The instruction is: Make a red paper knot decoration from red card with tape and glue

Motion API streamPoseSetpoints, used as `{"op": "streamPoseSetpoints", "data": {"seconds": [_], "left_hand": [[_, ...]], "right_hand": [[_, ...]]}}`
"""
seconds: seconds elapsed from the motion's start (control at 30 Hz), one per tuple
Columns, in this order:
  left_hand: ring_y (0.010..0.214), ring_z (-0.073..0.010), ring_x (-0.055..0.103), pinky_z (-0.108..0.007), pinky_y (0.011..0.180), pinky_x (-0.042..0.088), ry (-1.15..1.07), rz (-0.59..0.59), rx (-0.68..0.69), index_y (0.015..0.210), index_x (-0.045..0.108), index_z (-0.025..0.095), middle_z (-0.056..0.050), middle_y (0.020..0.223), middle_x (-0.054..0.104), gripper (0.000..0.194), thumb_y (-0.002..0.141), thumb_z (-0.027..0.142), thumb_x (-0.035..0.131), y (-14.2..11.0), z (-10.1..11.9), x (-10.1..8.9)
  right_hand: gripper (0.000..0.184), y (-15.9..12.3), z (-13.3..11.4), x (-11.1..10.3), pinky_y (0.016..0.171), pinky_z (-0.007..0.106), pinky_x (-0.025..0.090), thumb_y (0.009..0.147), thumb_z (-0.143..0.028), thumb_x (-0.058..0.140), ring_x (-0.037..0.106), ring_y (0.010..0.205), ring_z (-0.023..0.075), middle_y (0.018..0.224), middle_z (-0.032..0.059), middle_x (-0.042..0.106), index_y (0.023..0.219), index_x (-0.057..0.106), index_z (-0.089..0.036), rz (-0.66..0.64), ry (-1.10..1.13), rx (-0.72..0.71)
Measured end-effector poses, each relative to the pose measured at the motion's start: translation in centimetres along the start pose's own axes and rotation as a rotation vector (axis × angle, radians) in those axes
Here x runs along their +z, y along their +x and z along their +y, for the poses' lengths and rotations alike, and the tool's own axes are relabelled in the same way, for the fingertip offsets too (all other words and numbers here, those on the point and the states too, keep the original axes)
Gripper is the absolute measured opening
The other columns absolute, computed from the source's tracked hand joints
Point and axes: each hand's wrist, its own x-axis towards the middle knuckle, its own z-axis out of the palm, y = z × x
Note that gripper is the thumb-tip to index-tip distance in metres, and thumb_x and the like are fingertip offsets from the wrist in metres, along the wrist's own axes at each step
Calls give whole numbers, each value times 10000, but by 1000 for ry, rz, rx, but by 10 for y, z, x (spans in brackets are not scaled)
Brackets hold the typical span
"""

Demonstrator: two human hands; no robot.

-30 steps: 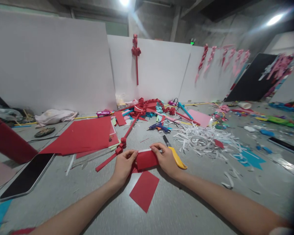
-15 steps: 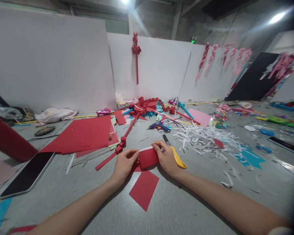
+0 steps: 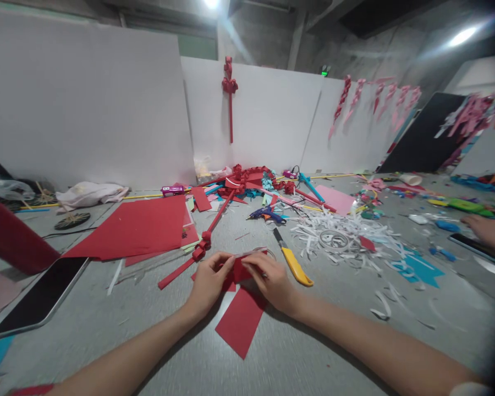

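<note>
Compared with half a second ago: the right hand (image 3: 274, 283) has shifted left, in over the red paper piece (image 3: 239, 270), leaving the yellow-handled knife (image 3: 297, 268) fully uncovered; a thin pale strip (image 3: 244, 253) now curls up behind that hand's fingers; a co-worker's hand (image 3: 489, 231), barely at the frame edge then, reaches in far right of the knife. Left hand (image 3: 208, 280): thumb and forefinger closed on the left end of the paper piece, which sits just left of the knife. Right hand: thumb and fingers drawn close together over the paper's right part; cannot tell whether they pinch paper, strip or both. Counts, placed from the knife: 1 loose red piece (image 3: 241, 324), nearer the wearer and to the left; 1 blue glue gun (image 3: 268, 213), beyond, slightly left; 1 large red sheet (image 3: 136, 228) on top of others, well left; 2 phones, one far left (image 3: 43, 300), one far right (image 3: 478, 246); 1 knotted red hanging (image 3: 230, 91) on the panel behind, left; white paper shreds (image 3: 313, 228), just right, too many to count.
</note>
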Motion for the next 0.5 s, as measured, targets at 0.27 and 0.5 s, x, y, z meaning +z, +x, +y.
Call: {"op": "streamPoseSetpoints", "data": {"seconds": [0.27,0.5], "left_hand": [[900,-233,669,-326,827,519,23,-72,105,851,798,210,-92,941,742,180,882,376,737,-4,2,1],[905,-223,681,-346,881,516,145,-79,204,857,793,219,-79,938,743,181,923,359,699,-5,0,-1]], "right_hand": [[179,-1,-3,3,839,397,603,1017,-223,573,742,917,223,1022,80,774,1123,716,-243,22,-17,54],[169,-2,-5,3,830,375,600,1004,-228,600,756,900,216,1010,68,788,1111,730,-236,23,-4,62]]}}
